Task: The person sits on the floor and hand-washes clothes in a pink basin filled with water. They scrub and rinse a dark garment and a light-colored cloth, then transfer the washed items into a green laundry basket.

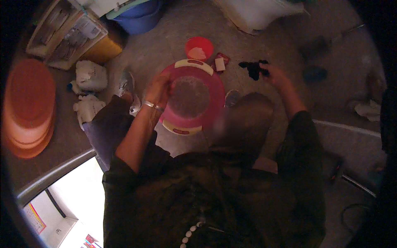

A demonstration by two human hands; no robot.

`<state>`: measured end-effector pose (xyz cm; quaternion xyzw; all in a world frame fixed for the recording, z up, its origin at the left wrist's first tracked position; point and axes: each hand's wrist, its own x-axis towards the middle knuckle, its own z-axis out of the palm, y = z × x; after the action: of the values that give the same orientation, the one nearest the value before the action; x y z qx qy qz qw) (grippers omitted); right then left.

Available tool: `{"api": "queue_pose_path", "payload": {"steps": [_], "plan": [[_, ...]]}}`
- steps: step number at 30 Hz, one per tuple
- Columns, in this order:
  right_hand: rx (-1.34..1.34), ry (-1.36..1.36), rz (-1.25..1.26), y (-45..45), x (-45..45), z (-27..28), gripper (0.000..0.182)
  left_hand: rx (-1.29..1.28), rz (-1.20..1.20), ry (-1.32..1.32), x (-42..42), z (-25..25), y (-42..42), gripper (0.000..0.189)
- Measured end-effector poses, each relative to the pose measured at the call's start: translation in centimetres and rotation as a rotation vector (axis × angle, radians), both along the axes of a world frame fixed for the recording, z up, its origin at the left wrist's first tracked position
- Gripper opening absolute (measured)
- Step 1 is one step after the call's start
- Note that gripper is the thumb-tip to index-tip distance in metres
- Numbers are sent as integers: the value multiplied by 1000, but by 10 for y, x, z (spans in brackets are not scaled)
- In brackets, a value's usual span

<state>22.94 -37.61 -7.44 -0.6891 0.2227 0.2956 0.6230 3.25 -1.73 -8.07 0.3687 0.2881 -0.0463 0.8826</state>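
A crumpled black cloth item point(254, 70) hangs from my right hand point(273, 74), off to the right of a round pink basin point(216, 83). On the floor between my feet, the basin has pale handle grips and holds greyish liquid point(192, 97) with some froth at its edge. My left hand point(159, 88) is over the basin's left rim, its fingers blurred; whether they grip anything is unclear. Just beyond the basin stands a red bowl point(189, 46) with white powder point(198, 53) in it. Beside that, a pale bar point(220, 64), probably soap, lies against a red wrapper point(227, 59).
Stacked orange tubs point(29, 93) and white plastic jugs point(91, 76) stand at left. Farther back are crates point(74, 40), a blue tub point(138, 21) and a white sack point(263, 14). A metal edge point(59, 172) borders a bright opening at lower left.
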Motion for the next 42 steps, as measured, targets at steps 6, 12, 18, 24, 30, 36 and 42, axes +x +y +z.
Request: {"api": "queue_pose_path", "payload": {"steps": [6,12,18,24,30,36,42], "plan": [[-195,78,-91,-39,6,-65,32,-10,-18,96,1,8,-6,15],[-367,7,1,-64,-10,-100,36,9,-50,152,2,23,-21,15],[-435,-125,-85,-127,-45,-180,40,21,-118,156,-2,23,-26,18],[-903,-154,169,-154,-94,-199,39,12,-130,196,1,18,-24,19],[-1163,-293,432,-96,-159,-186,37,5,-95,175,-4,21,-25,20],[-1143,-282,501,-66,-177,-168,35,40,-55,174,-3,13,-20,16],[-1085,-429,363,-69,-155,-120,33,43,87,161,1,2,-1,10]]}}
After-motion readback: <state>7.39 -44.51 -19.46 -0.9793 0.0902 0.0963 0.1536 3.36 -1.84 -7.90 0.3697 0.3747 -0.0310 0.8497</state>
